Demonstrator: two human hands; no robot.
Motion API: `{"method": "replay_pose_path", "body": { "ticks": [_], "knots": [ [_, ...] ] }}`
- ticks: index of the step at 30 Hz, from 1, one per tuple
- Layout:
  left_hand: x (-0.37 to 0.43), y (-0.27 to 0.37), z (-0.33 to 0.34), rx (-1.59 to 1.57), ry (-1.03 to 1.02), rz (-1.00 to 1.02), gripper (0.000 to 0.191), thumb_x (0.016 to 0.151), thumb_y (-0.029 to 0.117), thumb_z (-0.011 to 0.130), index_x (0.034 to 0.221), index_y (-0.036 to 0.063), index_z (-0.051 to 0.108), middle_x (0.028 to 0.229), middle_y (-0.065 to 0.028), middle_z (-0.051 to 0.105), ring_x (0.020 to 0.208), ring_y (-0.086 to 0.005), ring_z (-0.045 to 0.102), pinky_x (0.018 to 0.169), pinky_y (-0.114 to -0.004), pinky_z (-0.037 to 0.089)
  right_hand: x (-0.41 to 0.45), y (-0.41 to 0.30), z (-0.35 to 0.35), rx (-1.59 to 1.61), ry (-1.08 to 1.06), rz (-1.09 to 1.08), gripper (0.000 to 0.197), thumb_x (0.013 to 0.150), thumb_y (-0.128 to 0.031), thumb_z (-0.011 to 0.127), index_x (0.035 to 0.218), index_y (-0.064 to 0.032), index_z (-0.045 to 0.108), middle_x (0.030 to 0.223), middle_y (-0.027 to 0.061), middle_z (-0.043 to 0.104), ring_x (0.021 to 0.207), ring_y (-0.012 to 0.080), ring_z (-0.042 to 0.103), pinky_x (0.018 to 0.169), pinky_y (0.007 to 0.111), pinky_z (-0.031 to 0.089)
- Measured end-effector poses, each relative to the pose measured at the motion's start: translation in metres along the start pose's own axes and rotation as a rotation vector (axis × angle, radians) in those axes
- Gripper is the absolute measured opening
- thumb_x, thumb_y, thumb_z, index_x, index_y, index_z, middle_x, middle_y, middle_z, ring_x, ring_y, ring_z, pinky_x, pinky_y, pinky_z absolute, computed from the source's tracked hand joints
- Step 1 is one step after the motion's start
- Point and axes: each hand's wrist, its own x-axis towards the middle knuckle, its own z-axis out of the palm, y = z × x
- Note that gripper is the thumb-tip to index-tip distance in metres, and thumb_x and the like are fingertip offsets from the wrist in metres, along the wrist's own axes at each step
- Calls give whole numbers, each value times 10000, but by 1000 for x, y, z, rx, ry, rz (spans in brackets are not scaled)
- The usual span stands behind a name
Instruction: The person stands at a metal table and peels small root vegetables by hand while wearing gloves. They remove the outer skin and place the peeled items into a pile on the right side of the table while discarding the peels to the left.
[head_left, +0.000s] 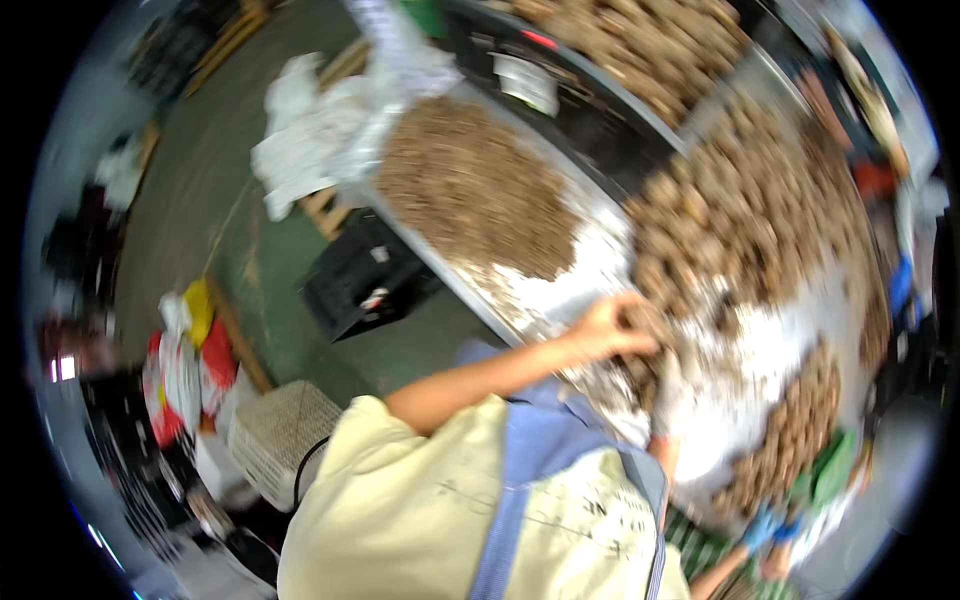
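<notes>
My bare left hand (611, 330) grips a brown lumpy piece of produce (646, 321) over the metal table (600, 232). Close below it is my right hand (673, 394), in a pale glove. Blur hides whether the right fingers hold anything. A few more brown pieces (641, 379) lie just under my hands. Beyond them spreads a large heap of similar brown lumps (720, 210). Finer brown loose material (472, 184) is piled on the table to the left.
A black crate (555, 112) divides the heaps. Another black crate (367, 277) rests on the green floor. At lower right, a co-worker's blue-gloved hands (769, 525) are beside rows of brown pieces (787, 427). A pale woven basket (281, 435) stands at left.
</notes>
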Motion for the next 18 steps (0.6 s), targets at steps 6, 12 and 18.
{"method": "replay_pose_path", "body": {
  "ticks": [6, 12, 18],
  "knots": [
    [4, -6, -6, -308, -70, -129, 395, 967, 285, 442, 1253, 13, 446, 1165, -108, 563, 1052, -201, 570, 824, -402, 504, -6, 11, 0, 88, -31, 121, 290, 905, -247, 476, 1013, 9, 559, 818, 176, 560, 737, 269, 563, 661, 357, 442],
    [1, -10, -2, -64, -64, -186, 405, 954, 296, 471, 1222, -7, 460, 1120, -92, 578, 1005, -180, 584, 769, -361, 523, -9, 8, -4, -108, -32, 53, 289, 859, -285, 528, 839, 3, 541, 723, 190, 562, 658, 330, 566, 588, 381, 443],
    [1, -8, 6, 87, -39, -207, 379, 939, 283, 504, 1182, -8, 498, 1073, -77, 596, 950, -153, 596, 710, -303, 520, -6, 5, -7, -276, -152, 126, 323, 809, -242, 585, 931, 57, 582, 744, 251, 586, 718, 374, 600, 622, 401, 461]
  ]
}}
